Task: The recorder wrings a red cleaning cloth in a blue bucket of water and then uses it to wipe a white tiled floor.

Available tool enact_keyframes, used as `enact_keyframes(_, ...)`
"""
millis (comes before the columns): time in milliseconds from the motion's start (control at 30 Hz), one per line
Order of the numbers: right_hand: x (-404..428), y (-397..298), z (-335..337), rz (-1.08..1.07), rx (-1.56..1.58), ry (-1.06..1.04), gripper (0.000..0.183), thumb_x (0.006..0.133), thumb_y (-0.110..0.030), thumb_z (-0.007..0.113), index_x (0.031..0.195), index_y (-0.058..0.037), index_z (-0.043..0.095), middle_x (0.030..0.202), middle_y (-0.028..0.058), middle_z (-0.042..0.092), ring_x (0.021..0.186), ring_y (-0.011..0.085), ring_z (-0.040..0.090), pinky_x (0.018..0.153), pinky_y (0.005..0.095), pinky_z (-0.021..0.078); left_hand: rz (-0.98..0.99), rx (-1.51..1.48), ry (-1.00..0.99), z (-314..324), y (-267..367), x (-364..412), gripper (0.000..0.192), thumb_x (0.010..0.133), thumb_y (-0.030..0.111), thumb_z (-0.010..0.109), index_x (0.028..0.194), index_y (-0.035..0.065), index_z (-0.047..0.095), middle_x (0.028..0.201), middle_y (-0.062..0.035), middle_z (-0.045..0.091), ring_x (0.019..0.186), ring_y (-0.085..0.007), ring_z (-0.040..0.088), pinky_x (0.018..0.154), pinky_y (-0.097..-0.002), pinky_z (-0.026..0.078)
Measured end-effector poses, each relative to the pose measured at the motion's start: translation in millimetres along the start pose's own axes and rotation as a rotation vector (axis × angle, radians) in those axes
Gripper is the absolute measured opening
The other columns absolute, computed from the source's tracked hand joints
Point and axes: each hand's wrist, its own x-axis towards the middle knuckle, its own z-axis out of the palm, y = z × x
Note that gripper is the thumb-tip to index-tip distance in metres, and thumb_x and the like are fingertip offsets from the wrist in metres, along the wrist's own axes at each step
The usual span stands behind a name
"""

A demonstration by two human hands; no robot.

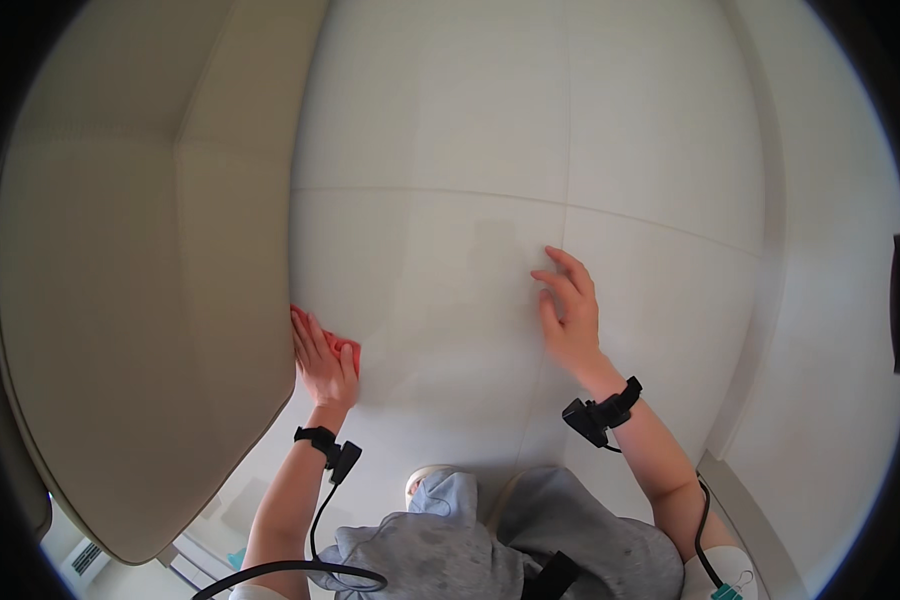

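Note:
My left hand (pixel 326 375) presses a folded red cloth (pixel 351 358) at the base of a beige upholstered piece of furniture (pixel 232 247), probably a sofa. Its fingers point away from me along the furniture's edge and cover much of the cloth. Whether the cloth touches the furniture's side or only the pale tiled floor (pixel 435 300) cannot be told. My right hand (pixel 572 315) is over the floor, holding nothing, its fingers curved and apart. Both wrists wear black strapped devices with cables.
A white wall (pixel 832 300) with a skirting board (pixel 750 360) runs along the right. My bent legs in grey trousers (pixel 435 555) are close below my hands. A black cable (pixel 292 568) loops near my left arm. A floor vent or grille (pixel 86 559) shows at lower left.

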Motion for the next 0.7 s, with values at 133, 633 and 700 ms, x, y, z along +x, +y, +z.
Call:
enact_keyframes(133, -2.2, 2.9, 4.8, -0.022, 0.005, -0.019, 0.025, 0.081, 0.005, 0.054, 0.101, -0.0042, 0.065, 0.132, 0.012, 0.054, 0.119, 0.031, 0.052, 0.099, 0.0394, 0.0431, -0.063, 0.031, 0.045, -6.9, 9.3, 12.1, 0.072, 0.095, 0.033, 0.042, 0.151, -0.0011, 0.011, 0.156, -0.0266, 0.008, 0.144, -0.0437, 0.008, 0.116, -0.0525, 0.006)
enact_keyframes(633, -3.7, 5.1, -4.5, 0.042, -0.015, 0.068, 0.026, 0.083, 0.005, 0.05, 0.106, -0.0023, 0.061, 0.111, 0.0115, 0.059, 0.098, 0.0243, 0.059, 0.085, 0.0319, 0.0467, 0.104, 0.106, 0.07, 22.6, 94.8, 171.7, 0.068, 0.097, 0.04, 0.043, 0.148, -0.0005, 0.024, 0.156, -0.0214, 0.019, 0.146, -0.0337, 0.015, 0.116, -0.0503, 0.015)
enact_keyframes(700, -3.2, 1.5, -9.2, 0.076, 0.004, 0.082, 0.028, 0.083, 0.005, 0.049, 0.108, -0.0023, 0.06, 0.107, 0.0114, 0.058, 0.097, 0.0243, 0.058, 0.085, 0.0322, 0.0463, 0.28, 0.102, 0.04, 23.5, 116.4, 159.1, 0.068, 0.095, 0.036, 0.048, 0.147, -0.0018, 0.025, 0.155, -0.0207, 0.022, 0.145, -0.0329, 0.018, 0.116, -0.0487, 0.017)
